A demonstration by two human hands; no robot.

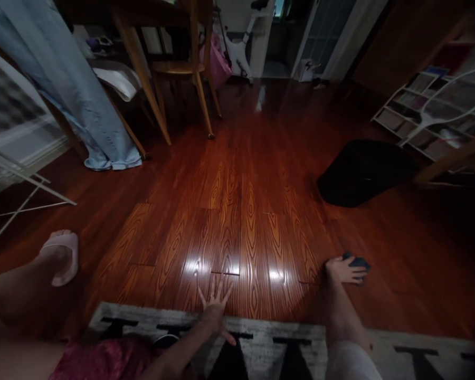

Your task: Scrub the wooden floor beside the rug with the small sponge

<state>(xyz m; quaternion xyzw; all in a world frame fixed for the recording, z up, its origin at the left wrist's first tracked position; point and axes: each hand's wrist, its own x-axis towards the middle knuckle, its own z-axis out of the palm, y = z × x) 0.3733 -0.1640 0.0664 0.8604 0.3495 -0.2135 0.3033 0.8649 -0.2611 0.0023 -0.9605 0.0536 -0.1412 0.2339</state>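
While our left hand (214,310) spreads its fingers wide, far off | dark cloth (360,262) pokes out past our right hand (343,270)'s fingers | their grip, we can't tell

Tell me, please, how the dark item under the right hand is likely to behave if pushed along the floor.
The dark item probably slides rather than rolls, since it lies low under the right hand. The glossy floor likely offers little resistance. It may be light, being small, but its material is unclear.
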